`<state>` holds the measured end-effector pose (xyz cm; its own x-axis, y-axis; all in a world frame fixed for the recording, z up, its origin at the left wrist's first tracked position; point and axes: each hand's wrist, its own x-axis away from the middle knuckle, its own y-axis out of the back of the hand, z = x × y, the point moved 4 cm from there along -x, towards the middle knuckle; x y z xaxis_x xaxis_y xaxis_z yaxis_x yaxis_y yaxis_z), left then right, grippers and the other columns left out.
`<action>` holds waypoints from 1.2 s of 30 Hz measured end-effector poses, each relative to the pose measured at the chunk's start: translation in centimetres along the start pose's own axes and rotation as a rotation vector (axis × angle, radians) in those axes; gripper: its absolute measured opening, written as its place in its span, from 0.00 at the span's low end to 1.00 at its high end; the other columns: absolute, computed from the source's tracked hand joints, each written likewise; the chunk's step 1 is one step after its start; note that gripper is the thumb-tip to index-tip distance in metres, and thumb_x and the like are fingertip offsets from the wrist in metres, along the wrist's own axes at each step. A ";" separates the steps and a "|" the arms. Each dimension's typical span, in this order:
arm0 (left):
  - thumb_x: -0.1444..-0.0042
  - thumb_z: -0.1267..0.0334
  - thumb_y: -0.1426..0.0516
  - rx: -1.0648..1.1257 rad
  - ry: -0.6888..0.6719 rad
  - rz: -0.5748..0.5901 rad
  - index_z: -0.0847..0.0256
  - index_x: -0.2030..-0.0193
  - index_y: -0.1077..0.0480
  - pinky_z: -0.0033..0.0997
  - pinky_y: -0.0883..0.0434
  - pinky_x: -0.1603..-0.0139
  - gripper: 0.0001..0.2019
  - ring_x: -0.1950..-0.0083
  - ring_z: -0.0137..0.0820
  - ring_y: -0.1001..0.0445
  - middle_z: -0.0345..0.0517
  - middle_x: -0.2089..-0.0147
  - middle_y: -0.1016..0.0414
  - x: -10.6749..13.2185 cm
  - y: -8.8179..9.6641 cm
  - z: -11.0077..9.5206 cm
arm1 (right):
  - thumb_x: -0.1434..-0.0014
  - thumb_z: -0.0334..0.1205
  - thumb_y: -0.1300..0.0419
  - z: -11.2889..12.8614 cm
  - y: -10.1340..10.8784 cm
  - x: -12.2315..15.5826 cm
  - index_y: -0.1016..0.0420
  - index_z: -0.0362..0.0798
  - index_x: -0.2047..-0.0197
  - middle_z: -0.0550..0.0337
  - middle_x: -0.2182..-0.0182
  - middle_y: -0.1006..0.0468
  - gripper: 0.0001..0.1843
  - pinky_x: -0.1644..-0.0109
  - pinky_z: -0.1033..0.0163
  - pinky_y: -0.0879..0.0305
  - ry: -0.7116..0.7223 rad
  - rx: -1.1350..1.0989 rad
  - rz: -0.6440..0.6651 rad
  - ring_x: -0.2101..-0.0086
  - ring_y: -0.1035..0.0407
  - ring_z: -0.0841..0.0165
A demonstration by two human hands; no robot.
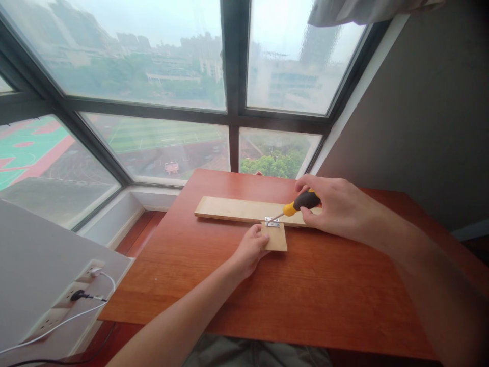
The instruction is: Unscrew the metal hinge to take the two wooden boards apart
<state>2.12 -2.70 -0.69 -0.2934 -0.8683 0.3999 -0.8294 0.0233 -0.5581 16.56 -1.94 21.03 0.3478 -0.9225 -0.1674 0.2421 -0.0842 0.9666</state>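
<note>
A long pale wooden board (233, 208) lies across the far part of the reddish table (305, 295). A small wooden block (277, 239) sits against its near edge, joined by a small metal hinge (272, 221). My right hand (332, 204) is closed round a screwdriver (300, 203) with a yellow and black handle. Its tip rests on the hinge. My left hand (250, 250) presses on the left side of the small block, fingers curled on it.
A large window (229, 102) stands behind the table. A grey wall runs along the right. At lower left a white ledge holds wall sockets (72, 295) with a black plug and a white cable.
</note>
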 end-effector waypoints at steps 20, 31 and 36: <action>0.49 0.74 0.41 0.006 -0.007 0.004 0.62 0.59 0.36 0.29 0.25 0.61 0.11 0.63 0.29 0.24 0.47 0.60 0.24 0.1 -0.1 -0.1 | 0.44 0.39 0.40 0.2 0.3 -0.6 0.28 0.51 0.54 0.61 0.62 0.20 0.13 0.62 0.64 0.35 0.135 -0.145 -0.087 0.65 0.27 0.67; 0.48 0.75 0.41 0.013 0.001 -0.009 0.63 0.58 0.34 0.29 0.25 0.61 0.11 0.62 0.30 0.23 0.50 0.58 0.23 0.2 -0.3 -0.2 | 0.36 0.47 0.46 0.6 -0.4 -1.1 0.30 0.49 0.53 0.60 0.69 0.20 0.13 0.70 0.64 0.39 0.074 -0.078 -0.108 0.72 0.29 0.67; 0.47 0.75 0.42 -0.007 0.003 0.007 0.64 0.56 0.32 0.30 0.25 0.59 0.11 0.60 0.32 0.22 0.53 0.56 0.22 0.2 -0.4 -0.2 | 0.45 0.36 0.42 0.8 -0.3 -1.0 0.31 0.49 0.51 0.60 0.63 0.21 0.16 0.63 0.64 0.36 0.100 -0.105 -0.105 0.67 0.28 0.67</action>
<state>2.31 -2.78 -0.25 -0.3009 -0.8666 0.3981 -0.8308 0.0332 -0.5556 15.39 -1.33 21.08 0.4028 -0.8680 -0.2904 0.3731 -0.1340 0.9181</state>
